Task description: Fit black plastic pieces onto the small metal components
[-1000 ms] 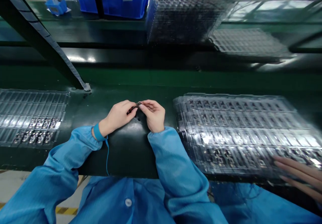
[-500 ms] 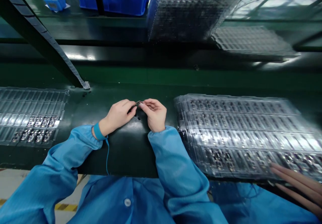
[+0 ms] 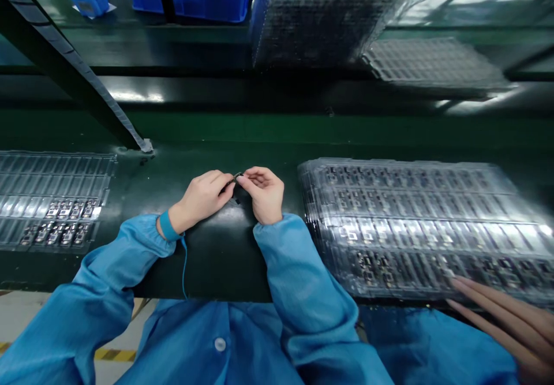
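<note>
Still, my left hand, right hand pinch small dark part near bench front edge; grip unchanged, fiddling continues. Co-worker's fingers further onto tray stack near-right corner.

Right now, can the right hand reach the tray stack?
Probably yes: the tray stack lies just beside the right hand, bare bench between. But it and the left hand pinch a small part, and another person's fingers are at the stack.
</note>
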The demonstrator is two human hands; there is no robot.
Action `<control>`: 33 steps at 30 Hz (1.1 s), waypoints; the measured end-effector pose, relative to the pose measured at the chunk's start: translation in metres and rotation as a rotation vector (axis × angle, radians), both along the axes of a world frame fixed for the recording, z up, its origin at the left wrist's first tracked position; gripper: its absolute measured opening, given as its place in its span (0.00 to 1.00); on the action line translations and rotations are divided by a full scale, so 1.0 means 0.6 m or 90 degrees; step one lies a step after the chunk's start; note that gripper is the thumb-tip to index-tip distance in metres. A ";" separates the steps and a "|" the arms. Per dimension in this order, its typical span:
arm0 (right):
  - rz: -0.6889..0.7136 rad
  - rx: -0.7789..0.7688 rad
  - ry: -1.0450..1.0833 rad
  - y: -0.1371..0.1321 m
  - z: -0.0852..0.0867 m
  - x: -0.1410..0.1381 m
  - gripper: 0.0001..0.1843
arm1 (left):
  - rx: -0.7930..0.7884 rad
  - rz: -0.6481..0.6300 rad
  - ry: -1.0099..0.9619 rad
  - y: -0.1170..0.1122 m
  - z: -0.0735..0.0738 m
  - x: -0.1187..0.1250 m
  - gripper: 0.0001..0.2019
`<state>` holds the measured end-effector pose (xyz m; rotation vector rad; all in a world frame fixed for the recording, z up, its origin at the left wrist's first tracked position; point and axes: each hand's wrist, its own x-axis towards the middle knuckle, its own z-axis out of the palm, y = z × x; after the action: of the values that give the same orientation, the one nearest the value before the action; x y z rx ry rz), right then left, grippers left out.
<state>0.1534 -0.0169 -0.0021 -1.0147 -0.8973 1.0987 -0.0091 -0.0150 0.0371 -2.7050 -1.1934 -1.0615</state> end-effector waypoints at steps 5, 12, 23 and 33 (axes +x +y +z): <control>0.027 -0.019 0.020 -0.001 0.003 0.001 0.18 | -0.025 -0.035 -0.028 0.002 -0.001 -0.002 0.06; 0.046 -0.034 0.024 -0.001 0.001 0.004 0.20 | -0.218 -0.064 -0.132 0.006 0.012 -0.005 0.07; 0.102 -0.076 0.094 -0.001 0.008 0.005 0.20 | -0.553 -0.096 -0.256 0.018 0.018 -0.010 0.13; 0.046 -0.006 -0.011 -0.003 0.008 0.003 0.16 | -0.659 -0.087 -0.333 0.020 0.017 -0.006 0.14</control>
<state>0.1553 -0.0185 0.0026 -1.0076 -0.9501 1.1565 -0.0127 -0.0031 0.0473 -3.3408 -2.1591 -1.5634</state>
